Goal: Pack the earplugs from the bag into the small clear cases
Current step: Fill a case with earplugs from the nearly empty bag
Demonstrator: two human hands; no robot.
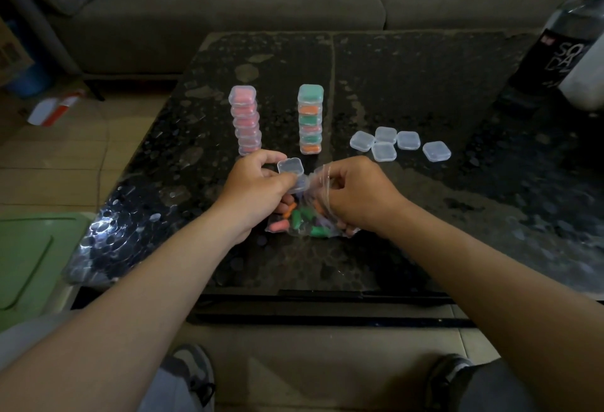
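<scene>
Head view: bag (307,205) of earplugs (318,232) on the worktop (425,84).
The left hand (258,187) pinches an open clear case (292,166) just above the bag; the right hand (356,196) pinches the bag's film. Behind the bag, two filled stacks (310,119); empty cases (385,145) back-right.

White letters "SO" above "DA" on the label of the dark bottle (562,52) at right.

A single head-worn camera looks forward and down, close above the counter (408,84), facing the sofa (228,3) beyond.
</scene>
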